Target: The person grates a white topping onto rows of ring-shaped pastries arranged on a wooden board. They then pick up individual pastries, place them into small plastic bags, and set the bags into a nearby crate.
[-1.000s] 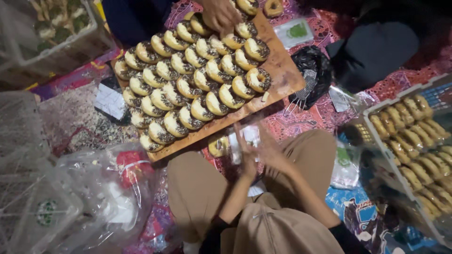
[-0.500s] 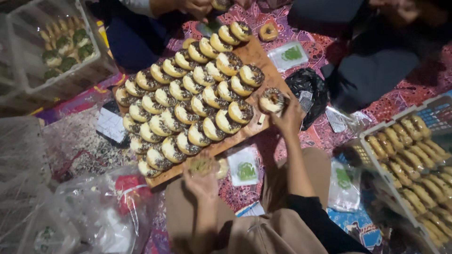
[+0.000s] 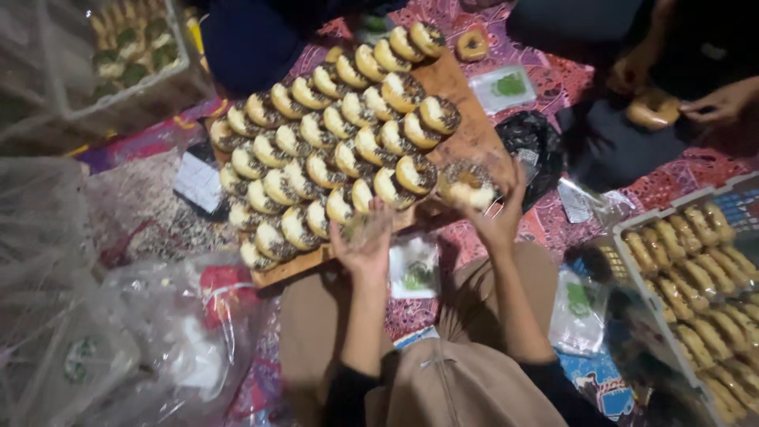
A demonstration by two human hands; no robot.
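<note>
Fingers [image 3: 506, 183] of right hand [image 3: 496, 215] pinch sprinkled donut [image 3: 468, 183] beside wooden board [image 3: 466, 134].

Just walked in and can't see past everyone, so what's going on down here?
A person sits on a patterned mat with a wooden board of topped doughnuts. Their right hand holds a sprinkled doughnut at the board's edge; their left hand holds something blurred. Another person's hands hold a plain doughnut nearby.

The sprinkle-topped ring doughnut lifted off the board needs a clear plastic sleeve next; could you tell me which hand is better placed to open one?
Probably the left hand. It is raised with what seems a clear plastic sleeve at its fingertips, though blurred. The right hand is occupied holding the sprinkle-topped ring doughnut beside the wooden board.
</note>
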